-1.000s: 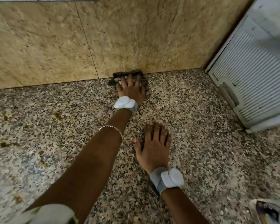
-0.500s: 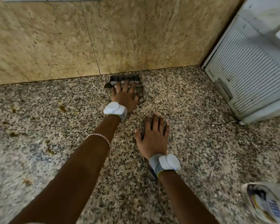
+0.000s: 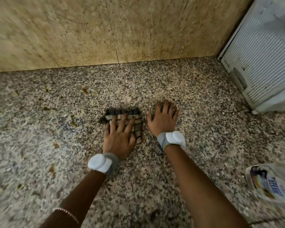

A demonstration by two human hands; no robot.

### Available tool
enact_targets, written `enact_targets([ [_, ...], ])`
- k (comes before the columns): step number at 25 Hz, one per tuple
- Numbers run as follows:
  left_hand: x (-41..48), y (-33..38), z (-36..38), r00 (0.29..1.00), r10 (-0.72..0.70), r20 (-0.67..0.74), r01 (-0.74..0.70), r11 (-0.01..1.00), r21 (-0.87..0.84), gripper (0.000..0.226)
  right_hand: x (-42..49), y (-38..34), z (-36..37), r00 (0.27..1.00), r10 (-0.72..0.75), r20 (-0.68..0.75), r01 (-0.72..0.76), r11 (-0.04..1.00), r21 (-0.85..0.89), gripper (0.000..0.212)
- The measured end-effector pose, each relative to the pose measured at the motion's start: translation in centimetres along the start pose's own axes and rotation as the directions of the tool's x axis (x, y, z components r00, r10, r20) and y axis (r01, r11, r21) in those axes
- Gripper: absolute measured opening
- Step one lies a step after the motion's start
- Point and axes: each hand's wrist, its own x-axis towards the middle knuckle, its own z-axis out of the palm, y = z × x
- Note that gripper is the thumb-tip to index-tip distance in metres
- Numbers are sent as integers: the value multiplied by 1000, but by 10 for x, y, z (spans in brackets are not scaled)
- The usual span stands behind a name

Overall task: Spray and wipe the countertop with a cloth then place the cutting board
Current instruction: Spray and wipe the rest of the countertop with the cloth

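The left hand (image 3: 118, 137), spread flat, presses the checked cloth (image 3: 137, 124) onto the desk (image 3: 204, 112). The right hand (image 3: 163, 122) lies spread just beside it. Farther right, the lettering on a bottle (image 3: 270, 185) is too blurred to read.

Your speckled countertop (image 3: 204, 99) carries the checked cloth (image 3: 138, 127) at centre — brown spots (image 3: 47, 109) at nine o'clock, a white appliance (image 3: 262, 66) at two.

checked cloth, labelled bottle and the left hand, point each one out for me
checked cloth (image 3: 139, 127), head view, bare checked part just right of the fingers
labelled bottle (image 3: 270, 185), head view, on its printed label
left hand (image 3: 118, 139), head view, back of the hand, which lies flat on the cloth
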Motion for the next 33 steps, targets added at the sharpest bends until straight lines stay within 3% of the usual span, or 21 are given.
enact_targets([
  [2, 5, -1, -2, 1000, -6, -19, 6, 1000, 12, 64, -7, -1, -6, 1000, 2, -1, -1, 999, 34, 63],
  [6, 21, 16, -12, 999, -35, -18, 34, 999, -32, 63, -31, -3, -21, 987, 19, -160, 0, 993, 119, 50],
  [10, -57, 16, 15, 992, 117, -52, -119, 993, -23, 63, -72, -14, -41, 976, 9, -215, 17, 992, 121, 45],
  [14, -98, -33, 22, 996, -82, -19, 80, 993, -82, 63, -129, -32, -39, 988, -48, -149, 62, 994, 92, 41],
  [15, -114, -33, 23, 997, -75, -8, 74, 995, -67, 64, -147, -36, -37, 992, -35, -121, 47, 995, 91, 40],
  [19, -170, -4, 32, 981, 193, 15, -191, 979, -73, 61, -198, -38, -34, 1000, 15, -27, -12, 995, 94, 40],
  [24, -155, 3, -12, 980, 195, 24, -173, 913, -369, 43, -230, -17, -50, 994, 107, 9, -107, 983, 149, 41],
  [29, -151, 71, -48, 930, 349, -117, -346, 721, -600, 37, -251, 17, -79, 971, 202, -129, -165, 953, 255, 38],
  [33, -154, 122, -74, 901, 419, -116, -390, 660, -642, 41, -254, 61, -111, 910, 279, -307, -190, 938, 291, 41],
])
